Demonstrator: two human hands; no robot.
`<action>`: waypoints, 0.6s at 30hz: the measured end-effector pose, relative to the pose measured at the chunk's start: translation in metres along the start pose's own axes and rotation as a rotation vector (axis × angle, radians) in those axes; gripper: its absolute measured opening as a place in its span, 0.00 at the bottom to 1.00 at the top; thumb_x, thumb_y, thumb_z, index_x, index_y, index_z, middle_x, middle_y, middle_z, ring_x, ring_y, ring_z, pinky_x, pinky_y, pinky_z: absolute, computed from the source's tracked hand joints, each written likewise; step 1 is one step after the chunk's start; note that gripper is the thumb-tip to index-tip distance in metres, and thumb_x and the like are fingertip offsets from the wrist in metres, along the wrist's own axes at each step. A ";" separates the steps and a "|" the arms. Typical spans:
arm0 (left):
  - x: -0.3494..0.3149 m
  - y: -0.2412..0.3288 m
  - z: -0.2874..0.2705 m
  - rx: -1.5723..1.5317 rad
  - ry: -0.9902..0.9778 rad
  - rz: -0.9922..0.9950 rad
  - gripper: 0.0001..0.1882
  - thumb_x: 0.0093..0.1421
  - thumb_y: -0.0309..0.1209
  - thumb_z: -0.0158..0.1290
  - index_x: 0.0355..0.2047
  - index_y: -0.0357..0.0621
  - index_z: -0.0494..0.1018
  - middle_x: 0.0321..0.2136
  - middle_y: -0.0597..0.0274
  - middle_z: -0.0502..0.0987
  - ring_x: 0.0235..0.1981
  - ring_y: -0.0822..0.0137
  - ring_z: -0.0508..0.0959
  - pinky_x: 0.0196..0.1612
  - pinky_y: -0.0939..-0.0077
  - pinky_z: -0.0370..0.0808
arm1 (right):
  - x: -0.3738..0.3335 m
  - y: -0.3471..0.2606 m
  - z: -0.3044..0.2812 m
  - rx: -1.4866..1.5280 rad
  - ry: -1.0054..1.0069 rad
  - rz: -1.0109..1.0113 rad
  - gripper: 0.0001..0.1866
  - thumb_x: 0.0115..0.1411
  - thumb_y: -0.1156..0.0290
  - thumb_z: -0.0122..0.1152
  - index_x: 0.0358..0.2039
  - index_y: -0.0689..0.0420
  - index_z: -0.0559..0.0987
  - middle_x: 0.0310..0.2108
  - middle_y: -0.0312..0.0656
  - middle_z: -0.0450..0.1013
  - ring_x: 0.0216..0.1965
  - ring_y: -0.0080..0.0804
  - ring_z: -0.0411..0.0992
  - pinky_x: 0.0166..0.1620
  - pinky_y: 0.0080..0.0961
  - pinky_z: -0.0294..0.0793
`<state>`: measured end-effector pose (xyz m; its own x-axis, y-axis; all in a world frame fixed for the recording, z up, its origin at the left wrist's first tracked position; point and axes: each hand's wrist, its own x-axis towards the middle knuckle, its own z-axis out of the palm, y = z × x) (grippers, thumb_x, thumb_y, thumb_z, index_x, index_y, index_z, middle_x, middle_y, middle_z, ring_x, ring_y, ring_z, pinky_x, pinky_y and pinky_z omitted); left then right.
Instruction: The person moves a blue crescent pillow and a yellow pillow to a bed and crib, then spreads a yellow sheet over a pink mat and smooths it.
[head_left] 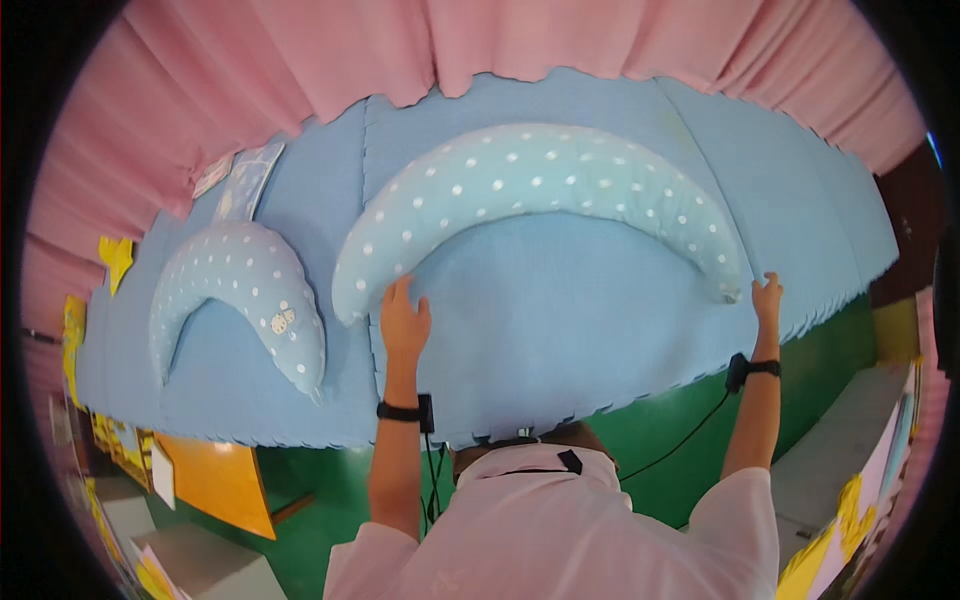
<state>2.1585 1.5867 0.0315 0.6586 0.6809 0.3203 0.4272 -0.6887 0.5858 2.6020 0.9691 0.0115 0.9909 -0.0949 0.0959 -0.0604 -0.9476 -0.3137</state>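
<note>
A large pale aqua crescent-shaped pillow (480, 185) with white dots lies arched on the blue mat, its two ends toward me. Over the inner edge of its left end, my left hand (405, 318) is open with fingers stretched out; whether it touches the fabric, I cannot tell. Just beyond the pillow's right tip is my right hand (767, 297), open and apart from it, holding nothing. To the left lies a smaller blue-grey crescent pillow (240, 255) with white dots and a pale patch near one end.
The blue padded mat (560, 310) has seams and a scalloped near edge. Pink curtains (350, 50) hang behind it. A patterned cloth item (250, 180) and a yellow piece (116, 262) lie at left. An orange board (215, 480) and grey furniture (840, 440) flank the green floor (320, 510).
</note>
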 end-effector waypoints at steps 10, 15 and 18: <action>-0.123 -0.085 -0.025 0.143 -0.058 -0.541 0.25 0.55 0.32 0.55 0.53 0.39 0.65 0.49 0.42 0.71 0.51 0.44 0.70 0.51 0.58 0.69 | -0.022 -0.175 0.129 0.099 -0.396 -0.423 0.40 0.59 0.55 0.58 0.67 0.47 0.52 0.65 0.68 0.43 0.67 0.61 0.42 0.65 0.44 0.49; -0.220 -0.073 -0.040 0.190 0.018 -0.611 0.24 0.53 0.32 0.54 0.50 0.37 0.68 0.48 0.41 0.72 0.50 0.43 0.71 0.52 0.57 0.69 | -0.152 -0.268 0.149 0.208 -0.599 -0.901 0.41 0.57 0.49 0.59 0.66 0.50 0.56 0.66 0.64 0.43 0.67 0.63 0.41 0.64 0.52 0.47; -0.284 -0.070 -0.043 0.102 0.091 -0.545 0.23 0.53 0.31 0.54 0.49 0.38 0.67 0.51 0.44 0.70 0.49 0.43 0.71 0.51 0.57 0.70 | -0.310 -0.326 0.074 -0.067 -0.810 -1.129 0.39 0.55 0.53 0.62 0.64 0.51 0.60 0.67 0.58 0.45 0.68 0.57 0.42 0.63 0.62 0.42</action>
<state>1.9149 1.4526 -0.0681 0.2716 0.9607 0.0573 0.7514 -0.2489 0.6111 2.3238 1.3301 0.0143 0.2984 0.9023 -0.3111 0.8275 -0.4070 -0.3867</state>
